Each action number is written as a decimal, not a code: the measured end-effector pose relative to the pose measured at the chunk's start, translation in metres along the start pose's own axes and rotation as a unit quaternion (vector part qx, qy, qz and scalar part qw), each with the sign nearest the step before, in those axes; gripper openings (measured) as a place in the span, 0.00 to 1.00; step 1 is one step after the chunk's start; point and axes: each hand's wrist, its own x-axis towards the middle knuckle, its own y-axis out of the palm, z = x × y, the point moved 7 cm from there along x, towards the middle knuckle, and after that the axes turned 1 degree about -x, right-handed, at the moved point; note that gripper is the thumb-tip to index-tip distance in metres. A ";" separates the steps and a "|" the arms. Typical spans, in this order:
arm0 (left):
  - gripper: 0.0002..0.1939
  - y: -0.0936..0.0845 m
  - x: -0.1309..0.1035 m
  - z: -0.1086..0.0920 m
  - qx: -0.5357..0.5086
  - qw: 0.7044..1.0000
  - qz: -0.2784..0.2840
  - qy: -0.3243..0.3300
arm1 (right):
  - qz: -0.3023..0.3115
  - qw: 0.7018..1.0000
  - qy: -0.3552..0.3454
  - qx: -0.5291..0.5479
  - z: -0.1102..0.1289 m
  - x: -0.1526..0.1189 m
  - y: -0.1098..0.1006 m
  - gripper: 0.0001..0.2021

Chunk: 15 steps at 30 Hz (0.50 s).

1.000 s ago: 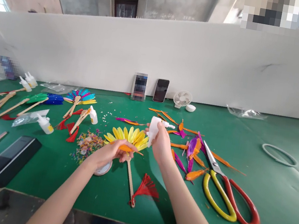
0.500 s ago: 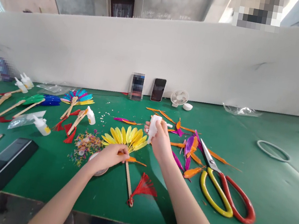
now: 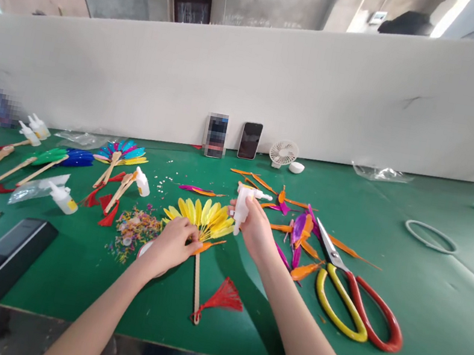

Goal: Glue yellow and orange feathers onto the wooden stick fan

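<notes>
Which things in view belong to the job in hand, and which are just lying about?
Likely in the job:
wooden-handled yellow feather fan
orange feather (left hand)
white plastic bottle (right hand)

Apparently lying about:
black phone
white plastic electric fan
clear plastic bag

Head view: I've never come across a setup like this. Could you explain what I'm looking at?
There is no machine here. The camera sits on a person's head, looking forward and down, so you see their own bare hands. The left hand pinches an orange feather near where the feathers of a yellow feather fan meet its stick. The right hand grips a white bottle, tip pointing down. On the green table also lie a red tassel, loose feathers in orange and purple, and large scissors. A phone leans against the white partition behind.
</notes>
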 end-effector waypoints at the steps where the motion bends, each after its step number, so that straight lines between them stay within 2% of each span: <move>1: 0.07 -0.002 0.000 0.000 -0.006 1.000 -0.013 0.002 | 0.002 1.000 -0.005 -0.008 0.000 -0.001 0.000 0.13; 5: 0.06 -0.011 0.001 -0.003 -0.032 0.997 -0.070 -0.001 | 0.031 0.998 -0.032 -0.045 0.003 -0.007 0.003 0.13; 8: 0.04 -0.015 0.003 -0.006 -0.103 0.991 -0.087 -0.022 | 0.073 0.994 -0.040 -0.078 0.008 -0.016 0.007 0.14; 11: 0.13 -0.010 0.010 -0.010 -0.212 0.975 -0.063 -0.035 | 0.107 0.987 -0.049 -0.113 0.012 -0.026 0.012 0.14; 15: 0.23 0.005 0.027 -0.026 -0.309 0.951 0.016 0.020 | 0.141 0.978 -0.069 -0.138 0.014 -0.031 0.019 0.13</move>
